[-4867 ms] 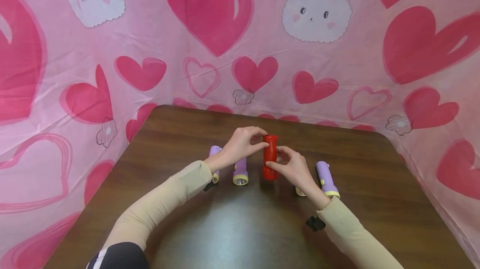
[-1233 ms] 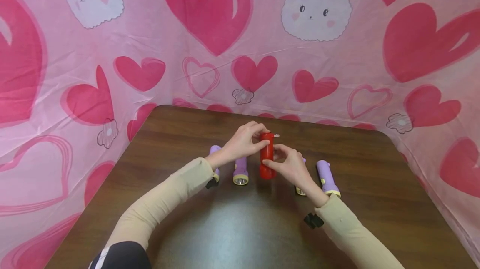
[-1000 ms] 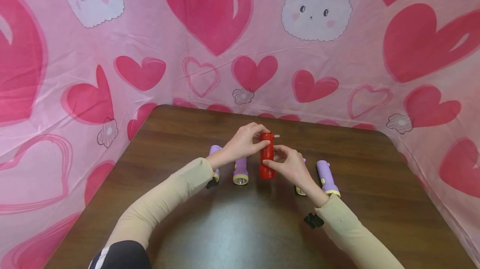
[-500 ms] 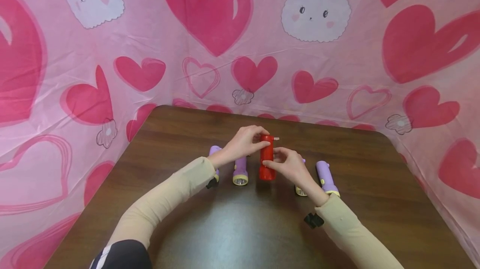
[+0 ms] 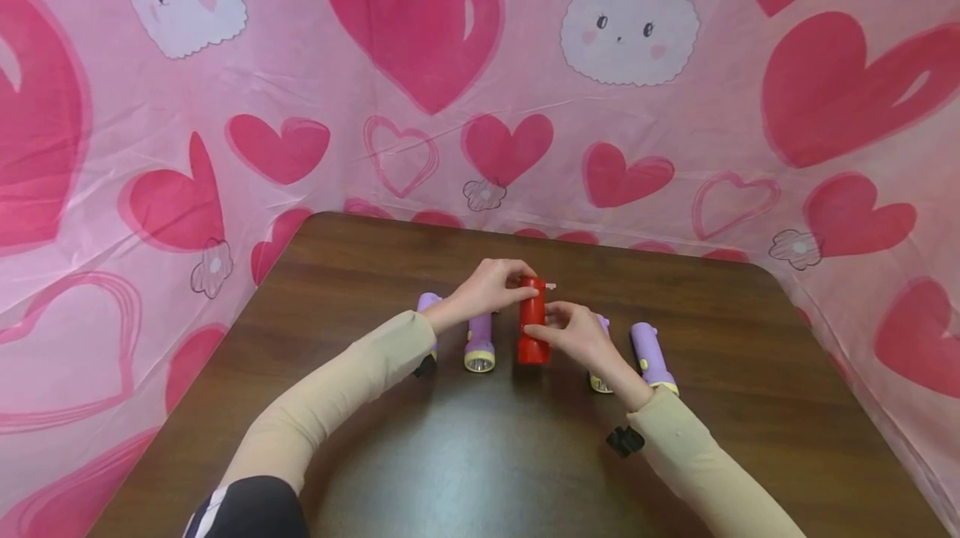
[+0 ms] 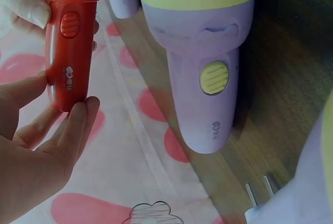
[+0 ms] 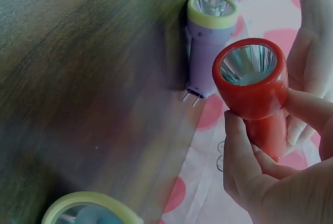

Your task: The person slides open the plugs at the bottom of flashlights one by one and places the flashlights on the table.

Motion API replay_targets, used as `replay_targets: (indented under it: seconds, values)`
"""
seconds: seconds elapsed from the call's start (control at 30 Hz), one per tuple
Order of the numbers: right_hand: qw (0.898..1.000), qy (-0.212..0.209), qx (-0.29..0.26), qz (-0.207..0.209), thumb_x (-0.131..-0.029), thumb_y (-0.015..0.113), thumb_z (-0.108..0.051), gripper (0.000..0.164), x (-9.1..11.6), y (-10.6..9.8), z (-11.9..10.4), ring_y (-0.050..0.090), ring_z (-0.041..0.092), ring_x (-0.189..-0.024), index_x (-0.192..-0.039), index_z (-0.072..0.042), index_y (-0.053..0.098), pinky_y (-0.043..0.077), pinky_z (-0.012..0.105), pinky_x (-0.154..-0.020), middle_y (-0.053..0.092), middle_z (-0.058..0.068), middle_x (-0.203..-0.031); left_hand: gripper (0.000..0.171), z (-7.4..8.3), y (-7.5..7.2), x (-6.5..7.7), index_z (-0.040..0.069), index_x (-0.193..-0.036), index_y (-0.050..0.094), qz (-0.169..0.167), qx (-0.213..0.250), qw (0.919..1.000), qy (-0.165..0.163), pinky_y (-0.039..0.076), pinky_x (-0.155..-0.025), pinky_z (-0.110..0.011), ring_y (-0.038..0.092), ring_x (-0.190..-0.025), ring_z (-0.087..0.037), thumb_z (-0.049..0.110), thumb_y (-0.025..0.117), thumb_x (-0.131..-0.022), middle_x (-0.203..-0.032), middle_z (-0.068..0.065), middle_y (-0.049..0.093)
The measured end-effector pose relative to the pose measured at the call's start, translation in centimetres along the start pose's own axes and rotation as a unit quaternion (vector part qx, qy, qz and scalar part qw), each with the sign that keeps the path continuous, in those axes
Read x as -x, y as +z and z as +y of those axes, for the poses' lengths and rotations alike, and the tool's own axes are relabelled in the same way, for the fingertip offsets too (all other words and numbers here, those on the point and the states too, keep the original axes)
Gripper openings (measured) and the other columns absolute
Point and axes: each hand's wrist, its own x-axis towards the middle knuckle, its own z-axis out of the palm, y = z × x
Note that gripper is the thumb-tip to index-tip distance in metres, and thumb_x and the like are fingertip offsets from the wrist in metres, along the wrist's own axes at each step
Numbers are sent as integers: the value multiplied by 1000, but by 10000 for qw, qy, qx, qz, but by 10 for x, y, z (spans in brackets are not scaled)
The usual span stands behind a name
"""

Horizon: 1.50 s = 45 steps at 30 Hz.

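A red flashlight (image 5: 534, 317) is held up between both hands above the table, lens end down. My left hand (image 5: 487, 288) grips its tail end with thumb and fingers, while my right hand (image 5: 579, 336) holds it near the head. Two plug prongs (image 5: 551, 286) stick out sideways by the tail. In the left wrist view the flashlight's ridged red switch (image 6: 70, 24) and a white logo show. The right wrist view looks into its reflector (image 7: 250, 65), which appears unlit.
Two purple flashlights with yellow rims, one nearer (image 5: 480, 346) and one partly behind the left arm (image 5: 428, 301), lie left of the hands. To the right lie another purple flashlight (image 5: 648, 351) and a partly hidden one (image 5: 602, 384). The brown table (image 5: 465, 455) meets a pink heart-patterned cloth (image 5: 420, 163).
Since the earliest frame the plug prongs have come into sight at the flashlight's tail. Both hands and the red flashlight have dipped slightly over the last second.
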Motion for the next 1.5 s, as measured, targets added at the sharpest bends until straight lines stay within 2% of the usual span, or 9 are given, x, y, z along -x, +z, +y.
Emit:
replay_targets:
  seconds: [0.2,0.53,0.87,1.17,1.5]
  values:
    - [9997,155,-135,-119,-89,74,-27,48,-4,2,6,70,21,-87,-124,4,62,62,36,-78,72,21,-110,26,-3,4,-2,5,-113,71,-182,19,9998,-120,56,-73,-20,63,-83,-16,19,72,-91,-106,-9,75]
    - [9991,371,-30,-223,-89,74,-29,48,-6,2,11,68,17,-80,-123,3,63,62,39,-79,72,20,-109,25,-8,11,-7,5,-114,71,-462,96,9984,-319,58,-78,-23,65,-87,-17,18,70,-92,-109,-9,75]
    - [9977,606,9,-299,-88,74,-28,47,-8,5,14,68,18,-79,-122,4,63,62,38,-79,71,21,-111,23,-14,17,-9,4,-109,72,-538,-206,9982,-156,56,-76,-21,66,-86,-16,19,71,-92,-105,-10,76]
    - [9968,702,30,-370,-88,74,-28,46,-11,9,19,66,20,-75,-120,4,64,61,33,-76,72,18,-104,23,-19,23,-12,4,-109,73,-678,-486,9964,-144,55,-81,-25,67,-90,-18,19,70,-92,-104,-9,76]
    - [9956,827,70,-445,-89,74,-28,46,-13,12,21,66,17,-75,-120,4,64,62,33,-76,71,17,-104,23,-22,26,-13,4,-108,73,-830,-511,9950,-201,55,-79,-24,67,-90,-18,20,70,-93,-103,-9,76]
